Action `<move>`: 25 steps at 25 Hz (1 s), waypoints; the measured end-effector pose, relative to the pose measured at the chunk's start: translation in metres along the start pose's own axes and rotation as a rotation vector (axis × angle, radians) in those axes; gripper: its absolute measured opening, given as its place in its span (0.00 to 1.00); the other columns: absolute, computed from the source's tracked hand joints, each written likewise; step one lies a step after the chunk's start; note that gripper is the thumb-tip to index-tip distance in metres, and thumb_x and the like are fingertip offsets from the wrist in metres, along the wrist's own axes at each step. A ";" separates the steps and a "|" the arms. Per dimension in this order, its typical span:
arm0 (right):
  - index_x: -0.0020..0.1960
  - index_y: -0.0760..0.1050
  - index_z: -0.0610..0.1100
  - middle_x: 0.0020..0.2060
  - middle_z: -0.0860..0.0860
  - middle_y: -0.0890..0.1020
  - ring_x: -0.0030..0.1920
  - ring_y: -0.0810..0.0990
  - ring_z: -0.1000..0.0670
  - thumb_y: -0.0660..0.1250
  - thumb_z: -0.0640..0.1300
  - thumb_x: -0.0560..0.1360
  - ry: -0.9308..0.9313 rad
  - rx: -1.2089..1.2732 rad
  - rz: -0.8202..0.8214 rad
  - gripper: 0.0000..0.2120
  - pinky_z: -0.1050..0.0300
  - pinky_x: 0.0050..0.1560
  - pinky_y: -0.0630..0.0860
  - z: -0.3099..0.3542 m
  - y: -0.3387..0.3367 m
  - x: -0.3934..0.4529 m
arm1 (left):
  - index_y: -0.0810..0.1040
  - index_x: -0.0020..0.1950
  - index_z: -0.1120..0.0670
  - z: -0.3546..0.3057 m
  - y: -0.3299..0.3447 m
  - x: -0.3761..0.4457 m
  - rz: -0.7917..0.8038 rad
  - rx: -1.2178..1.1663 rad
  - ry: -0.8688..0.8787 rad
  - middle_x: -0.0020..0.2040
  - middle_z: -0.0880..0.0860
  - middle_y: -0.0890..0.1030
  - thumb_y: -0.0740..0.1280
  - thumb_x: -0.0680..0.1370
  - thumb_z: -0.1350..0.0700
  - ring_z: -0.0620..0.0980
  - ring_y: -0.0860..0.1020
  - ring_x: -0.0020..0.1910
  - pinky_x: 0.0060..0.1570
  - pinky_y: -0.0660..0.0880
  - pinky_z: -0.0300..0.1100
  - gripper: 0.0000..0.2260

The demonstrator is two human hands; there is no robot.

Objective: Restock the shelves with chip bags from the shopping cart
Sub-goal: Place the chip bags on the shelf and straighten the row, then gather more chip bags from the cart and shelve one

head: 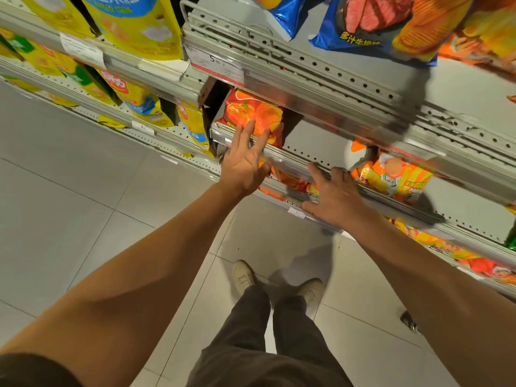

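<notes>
Left hand (242,166), fingers spread, touches a red-orange chip bag (252,114) on a grey shelf (312,152); right hand (333,195) (fingers also spread) rests on the shelf edge.

Pale grey tiled floor (83,219) runs beneath grey perforated metal shelving (335,76).

Both arms stretched fwd; left hand (243,166) fingers straight, spread; right hand (333,195) flat, fingers splayed.

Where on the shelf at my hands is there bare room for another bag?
Bare shelf lies right of the red-orange bag that the left hand touches. The yellow-bag shelves to the left are crowded.
</notes>
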State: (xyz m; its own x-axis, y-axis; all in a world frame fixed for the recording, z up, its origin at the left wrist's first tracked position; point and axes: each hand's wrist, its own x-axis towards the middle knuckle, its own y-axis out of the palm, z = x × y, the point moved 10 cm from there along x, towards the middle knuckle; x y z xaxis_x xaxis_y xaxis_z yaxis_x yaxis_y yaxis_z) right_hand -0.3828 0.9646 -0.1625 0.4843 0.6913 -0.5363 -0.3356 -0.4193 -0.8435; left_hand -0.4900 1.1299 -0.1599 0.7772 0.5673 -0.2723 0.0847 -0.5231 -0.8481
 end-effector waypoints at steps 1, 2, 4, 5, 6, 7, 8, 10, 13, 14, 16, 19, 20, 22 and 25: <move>0.81 0.44 0.54 0.72 0.35 0.63 0.73 0.61 0.33 0.67 0.62 0.75 0.004 0.015 0.008 0.45 0.38 0.73 0.63 0.000 0.000 0.000 | 0.51 0.83 0.48 0.001 0.003 0.000 0.023 -0.016 -0.001 0.84 0.54 0.43 0.61 0.83 0.44 0.59 0.41 0.82 0.78 0.53 0.63 0.32; 0.81 0.44 0.54 0.72 0.35 0.63 0.73 0.61 0.33 0.67 0.62 0.75 0.005 0.037 0.017 0.45 0.39 0.73 0.63 -0.001 0.000 0.000 | 0.53 0.83 0.48 0.003 0.005 0.002 0.045 -0.033 -0.017 0.84 0.54 0.44 0.62 0.82 0.43 0.59 0.42 0.82 0.79 0.52 0.60 0.33; 0.82 0.45 0.53 0.74 0.36 0.62 0.74 0.60 0.33 0.68 0.60 0.75 -0.001 0.123 0.025 0.45 0.40 0.74 0.62 -0.001 -0.005 0.000 | 0.57 0.82 0.51 0.006 0.000 0.008 0.055 -0.075 -0.047 0.84 0.55 0.48 0.65 0.81 0.43 0.59 0.46 0.82 0.79 0.52 0.56 0.33; 0.82 0.45 0.53 0.77 0.37 0.60 0.76 0.58 0.35 0.69 0.58 0.75 -0.007 0.189 0.016 0.45 0.41 0.76 0.60 -0.003 -0.008 -0.002 | 0.59 0.82 0.52 0.005 -0.005 0.008 0.037 -0.092 -0.045 0.83 0.57 0.51 0.66 0.81 0.43 0.59 0.48 0.82 0.79 0.53 0.55 0.33; 0.82 0.45 0.53 0.79 0.40 0.57 0.78 0.56 0.37 0.69 0.57 0.75 -0.012 0.263 -0.002 0.45 0.42 0.77 0.58 -0.005 -0.012 -0.006 | 0.60 0.81 0.54 0.001 -0.010 0.006 0.000 -0.103 -0.035 0.82 0.58 0.54 0.67 0.80 0.44 0.60 0.51 0.81 0.78 0.55 0.54 0.33; 0.82 0.45 0.53 0.81 0.42 0.54 0.80 0.53 0.39 0.69 0.56 0.75 -0.018 0.331 -0.034 0.45 0.44 0.78 0.57 -0.009 -0.016 -0.013 | 0.62 0.81 0.54 -0.005 -0.015 -0.002 -0.045 -0.111 -0.017 0.81 0.60 0.57 0.68 0.80 0.45 0.60 0.54 0.80 0.78 0.56 0.52 0.33; 0.82 0.44 0.54 0.81 0.43 0.52 0.81 0.51 0.40 0.69 0.55 0.76 -0.027 0.380 -0.063 0.45 0.44 0.78 0.56 -0.013 -0.018 -0.022 | 0.63 0.80 0.55 -0.014 -0.016 -0.012 -0.074 -0.119 0.003 0.80 0.61 0.59 0.69 0.79 0.47 0.60 0.56 0.79 0.77 0.57 0.51 0.32; 0.82 0.45 0.55 0.82 0.44 0.51 0.81 0.50 0.42 0.69 0.56 0.76 -0.043 0.433 -0.105 0.44 0.44 0.78 0.57 -0.025 -0.016 -0.046 | 0.63 0.80 0.55 -0.035 -0.002 -0.036 -0.031 -0.142 0.034 0.79 0.61 0.60 0.69 0.79 0.49 0.59 0.58 0.79 0.76 0.57 0.46 0.32; 0.82 0.48 0.53 0.81 0.44 0.54 0.81 0.53 0.43 0.68 0.56 0.77 -0.041 0.497 -0.153 0.42 0.46 0.78 0.58 -0.060 -0.007 -0.090 | 0.60 0.81 0.52 -0.081 0.038 -0.070 0.138 -0.157 0.049 0.80 0.60 0.58 0.66 0.80 0.47 0.56 0.56 0.80 0.75 0.55 0.39 0.32; 0.82 0.49 0.51 0.81 0.44 0.56 0.80 0.55 0.43 0.68 0.56 0.78 -0.031 0.511 -0.171 0.41 0.47 0.78 0.58 -0.079 -0.004 -0.106 | 0.59 0.81 0.52 -0.102 0.049 -0.079 0.163 -0.161 0.067 0.80 0.59 0.60 0.65 0.81 0.48 0.55 0.56 0.80 0.74 0.55 0.37 0.31; 0.81 0.54 0.47 0.79 0.45 0.61 0.79 0.58 0.44 0.68 0.52 0.78 -0.002 0.509 -0.215 0.37 0.51 0.77 0.57 -0.124 0.005 -0.145 | 0.61 0.81 0.53 -0.159 0.067 -0.093 0.190 -0.178 0.143 0.78 0.58 0.65 0.67 0.81 0.54 0.53 0.61 0.78 0.73 0.55 0.36 0.30; 0.77 0.63 0.41 0.75 0.43 0.68 0.76 0.64 0.44 0.69 0.45 0.79 0.098 0.555 -0.287 0.30 0.58 0.75 0.55 -0.221 0.029 -0.225 | 0.62 0.80 0.54 -0.274 0.098 -0.113 0.221 -0.170 0.289 0.76 0.57 0.70 0.69 0.80 0.58 0.50 0.66 0.75 0.76 0.58 0.39 0.29; 0.76 0.65 0.41 0.75 0.43 0.68 0.76 0.64 0.43 0.68 0.44 0.79 0.149 0.575 -0.302 0.28 0.58 0.75 0.55 -0.257 0.039 -0.257 | 0.62 0.80 0.56 -0.318 0.109 -0.120 0.225 -0.163 0.324 0.75 0.57 0.71 0.68 0.80 0.60 0.52 0.67 0.75 0.76 0.60 0.42 0.29; 0.75 0.67 0.41 0.73 0.43 0.70 0.75 0.67 0.42 0.68 0.43 0.79 0.275 0.645 -0.341 0.26 0.58 0.73 0.61 -0.336 0.064 -0.326 | 0.63 0.78 0.61 -0.413 0.141 -0.136 0.277 -0.176 0.395 0.72 0.60 0.72 0.68 0.80 0.61 0.56 0.71 0.72 0.74 0.63 0.42 0.28; 0.74 0.69 0.43 0.70 0.44 0.73 0.73 0.69 0.44 0.66 0.44 0.80 0.483 0.676 -0.408 0.23 0.63 0.71 0.61 -0.446 0.106 -0.432 | 0.65 0.77 0.63 -0.556 0.199 -0.169 0.370 -0.119 0.560 0.73 0.63 0.71 0.67 0.82 0.57 0.59 0.72 0.71 0.72 0.64 0.43 0.25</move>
State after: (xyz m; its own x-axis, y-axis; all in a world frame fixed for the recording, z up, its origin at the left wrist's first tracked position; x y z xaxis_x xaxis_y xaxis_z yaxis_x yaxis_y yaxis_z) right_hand -0.2677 0.3592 -0.0327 0.9021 0.3253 -0.2836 -0.3916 0.3404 -0.8549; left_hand -0.2582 0.5761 -0.0301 0.9709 -0.0609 -0.2315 -0.2062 -0.7038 -0.6798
